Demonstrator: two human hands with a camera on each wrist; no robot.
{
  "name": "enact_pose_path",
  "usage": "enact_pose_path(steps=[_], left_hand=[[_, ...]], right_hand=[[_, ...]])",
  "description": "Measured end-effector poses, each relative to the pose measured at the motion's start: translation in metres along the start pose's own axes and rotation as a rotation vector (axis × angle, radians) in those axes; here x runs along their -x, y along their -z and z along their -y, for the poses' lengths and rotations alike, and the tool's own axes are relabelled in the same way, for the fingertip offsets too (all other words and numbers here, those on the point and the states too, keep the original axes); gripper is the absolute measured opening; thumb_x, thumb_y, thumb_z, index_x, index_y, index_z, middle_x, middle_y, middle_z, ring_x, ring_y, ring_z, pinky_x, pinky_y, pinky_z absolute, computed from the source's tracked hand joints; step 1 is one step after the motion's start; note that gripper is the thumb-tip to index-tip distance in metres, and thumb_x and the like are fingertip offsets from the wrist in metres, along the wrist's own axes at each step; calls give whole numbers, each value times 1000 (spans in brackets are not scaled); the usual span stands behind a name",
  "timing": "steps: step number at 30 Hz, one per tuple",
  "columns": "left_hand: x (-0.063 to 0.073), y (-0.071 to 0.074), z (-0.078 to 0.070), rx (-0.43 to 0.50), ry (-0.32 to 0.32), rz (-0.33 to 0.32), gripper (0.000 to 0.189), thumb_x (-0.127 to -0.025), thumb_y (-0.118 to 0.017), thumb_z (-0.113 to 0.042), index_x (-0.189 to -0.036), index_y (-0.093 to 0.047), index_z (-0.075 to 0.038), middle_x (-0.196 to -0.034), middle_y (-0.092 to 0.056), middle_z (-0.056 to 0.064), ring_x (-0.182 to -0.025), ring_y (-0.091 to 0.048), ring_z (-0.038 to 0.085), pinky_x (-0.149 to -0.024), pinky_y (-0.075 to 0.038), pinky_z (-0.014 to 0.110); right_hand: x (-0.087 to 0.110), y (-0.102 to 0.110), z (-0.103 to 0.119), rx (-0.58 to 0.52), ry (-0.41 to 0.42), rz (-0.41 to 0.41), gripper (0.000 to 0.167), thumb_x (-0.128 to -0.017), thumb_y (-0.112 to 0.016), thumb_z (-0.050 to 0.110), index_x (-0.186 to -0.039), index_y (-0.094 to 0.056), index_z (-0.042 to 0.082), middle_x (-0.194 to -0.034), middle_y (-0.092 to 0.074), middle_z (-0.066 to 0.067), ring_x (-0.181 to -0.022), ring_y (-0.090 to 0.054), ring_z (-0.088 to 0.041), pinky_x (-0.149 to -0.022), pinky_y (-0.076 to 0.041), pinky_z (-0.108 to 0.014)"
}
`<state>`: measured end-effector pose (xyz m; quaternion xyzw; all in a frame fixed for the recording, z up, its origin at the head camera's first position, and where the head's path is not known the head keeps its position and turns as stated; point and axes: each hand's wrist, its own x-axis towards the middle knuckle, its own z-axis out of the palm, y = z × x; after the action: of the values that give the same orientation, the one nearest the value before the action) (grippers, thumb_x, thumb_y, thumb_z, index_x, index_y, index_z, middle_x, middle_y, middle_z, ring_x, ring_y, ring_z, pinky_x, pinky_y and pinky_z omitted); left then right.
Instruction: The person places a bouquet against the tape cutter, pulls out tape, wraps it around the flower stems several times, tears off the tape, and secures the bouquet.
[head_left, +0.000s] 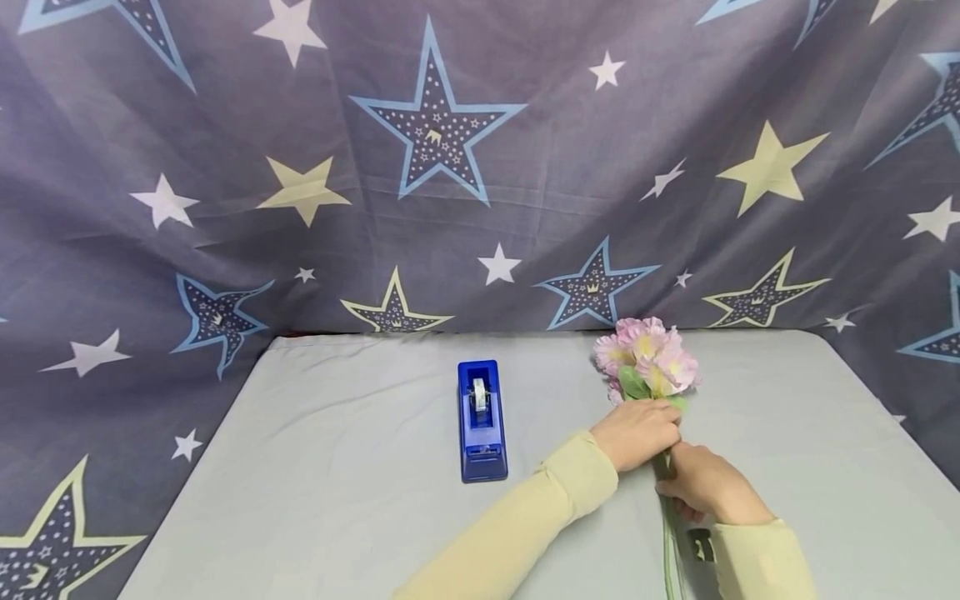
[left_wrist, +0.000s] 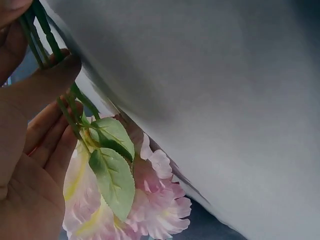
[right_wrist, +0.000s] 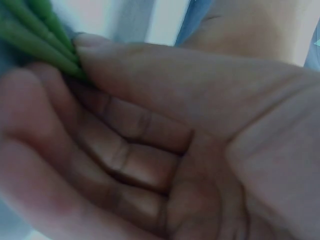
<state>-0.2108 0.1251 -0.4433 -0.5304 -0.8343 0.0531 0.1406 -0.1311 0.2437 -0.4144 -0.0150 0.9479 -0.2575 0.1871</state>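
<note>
A bunch of pink artificial flowers (head_left: 651,354) with green leaves (left_wrist: 114,182) is held over the right part of the table. My left hand (head_left: 637,433) grips the stems just below the blossoms, its thumb lying across them in the left wrist view. Lower down, my right hand (head_left: 716,483) pinches the green stems (right_wrist: 42,37) between thumb and curled fingers. The two hands are close together in the head view. Below them the stems run toward the near edge of the picture.
A blue tape dispenser (head_left: 483,462) with a small roll of tape (head_left: 480,395) stands left of the flowers. A pale grey cloth covers the table (head_left: 315,483). Behind hangs a dark curtain (head_left: 525,50) printed with stars. A small dark item (head_left: 701,546) shows beside the right sleeve.
</note>
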Motion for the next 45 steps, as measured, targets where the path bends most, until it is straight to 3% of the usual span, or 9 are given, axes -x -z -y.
enact_pose_path(steps=[10,16,27,45], left_hand=[[0,3,2,-4,27,25,17,-94,-57,-38,-90,-74,-36,-97,-64,-19,-92,-57,0,-80,-48,13],[0,6,5,-17,34,12,13,-90,-62,-38,-91,-75,-37,-94,-70,-18,-86,-61,1,-74,-51,16],[3,12,4,-72,43,-30,13,-88,-61,-40,-86,-74,-39,-89,-69,-22,-82,-59,0,-70,-50,16],[13,27,6,-237,42,-63,20,-93,-56,-31,-93,-74,-40,-96,-68,-23,-94,-58,0,-83,-47,15]], right_hand=[[0,0,2,19,16,0,24,-86,-70,5,-67,-54,6,-52,-58,-4,-42,-57,-16,-45,-48,-29],[-1,2,6,52,31,-4,25,-86,-71,6,-66,-57,5,-50,-58,-3,-41,-57,-16,-52,-50,-30],[0,5,8,-4,-4,18,18,-89,-69,5,-77,-57,0,-58,-61,-7,-48,-63,-19,-50,-53,-30],[4,9,14,70,36,-14,31,-90,-70,11,-60,-61,7,-49,-59,-2,-44,-60,-16,-50,-50,-29]])
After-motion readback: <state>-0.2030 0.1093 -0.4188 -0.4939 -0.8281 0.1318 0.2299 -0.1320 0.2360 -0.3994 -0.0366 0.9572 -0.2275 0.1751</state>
